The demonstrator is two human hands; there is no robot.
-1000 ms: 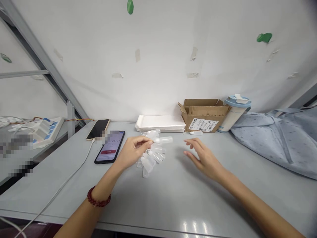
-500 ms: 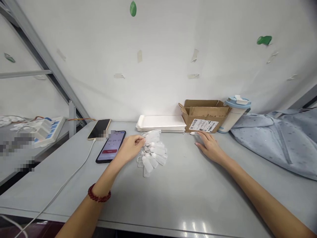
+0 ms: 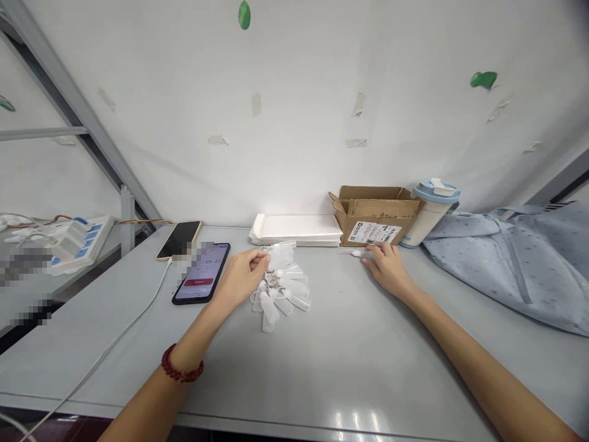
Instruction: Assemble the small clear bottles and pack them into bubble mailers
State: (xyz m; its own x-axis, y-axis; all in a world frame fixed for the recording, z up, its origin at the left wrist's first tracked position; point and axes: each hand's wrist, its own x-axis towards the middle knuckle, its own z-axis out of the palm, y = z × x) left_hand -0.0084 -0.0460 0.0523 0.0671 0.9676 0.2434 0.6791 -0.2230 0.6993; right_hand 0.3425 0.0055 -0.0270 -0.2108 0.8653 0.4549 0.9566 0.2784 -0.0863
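Note:
My left hand [image 3: 242, 277] pinches the top of a bunch of small translucent plastic bottles [image 3: 280, 288] that fans out on the grey table [image 3: 322, 362]. A red bead bracelet sits on that wrist. My right hand [image 3: 385, 265] reaches to the far side of the table, its fingers curled around a small white bottle [image 3: 357, 253] lying just in front of a cardboard box [image 3: 377, 215]. Whether the bottle is lifted off the table I cannot tell.
A phone [image 3: 202, 280] with a lit timer screen lies left of my left hand, a second dark phone [image 3: 179, 239] with a white cable behind it. A white tray stack [image 3: 297, 229], a blue-lidded cup [image 3: 430, 212] and a blue shirt [image 3: 510, 258] stand at the back and right. A power strip [image 3: 76, 242] is far left.
My left hand lowered the bottle it held out into the bunch. My right hand moved away from the bunch to the small white bottle by the box and closed its fingers on it.

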